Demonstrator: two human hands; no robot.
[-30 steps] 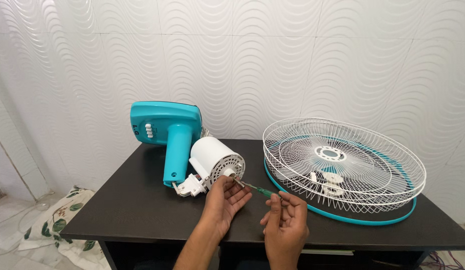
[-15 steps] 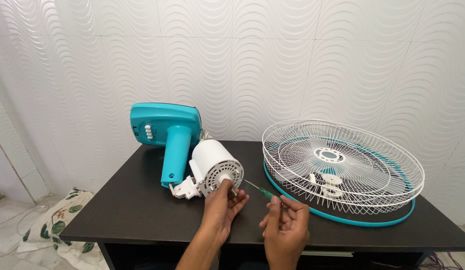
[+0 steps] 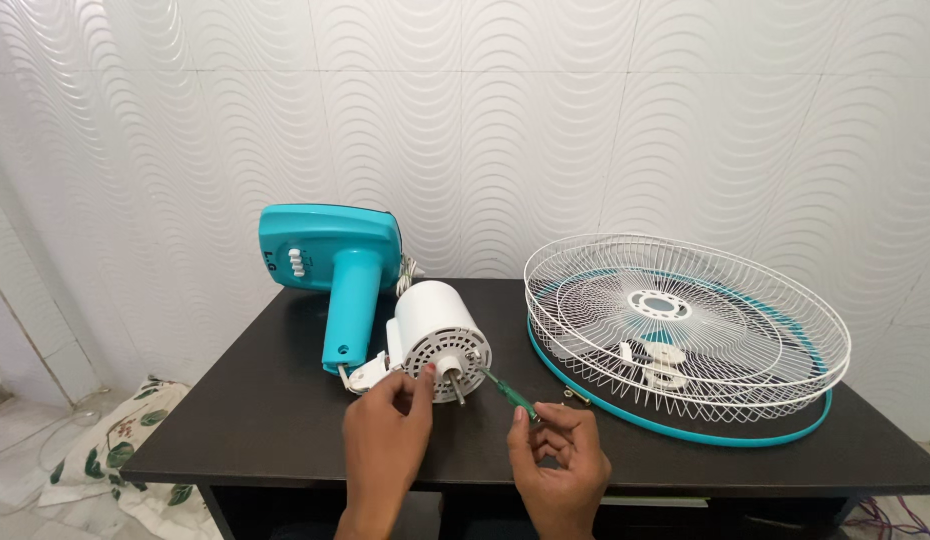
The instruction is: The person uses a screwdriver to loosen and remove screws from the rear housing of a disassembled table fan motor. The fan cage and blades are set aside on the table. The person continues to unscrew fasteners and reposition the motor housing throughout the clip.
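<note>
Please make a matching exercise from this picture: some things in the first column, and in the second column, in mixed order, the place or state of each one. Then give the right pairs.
Things:
1. screwdriver
2. white motor housing
3. wire fan guards
4. patterned cloth

Places or states:
A. on the floor, left of the table
B. stacked on the right side of the table
C. held in the right hand, tip at the motor face
D. lying on its side in the middle, left hand touching its front

Pairs: 1-C, 2-D, 3-B, 4-A
</note>
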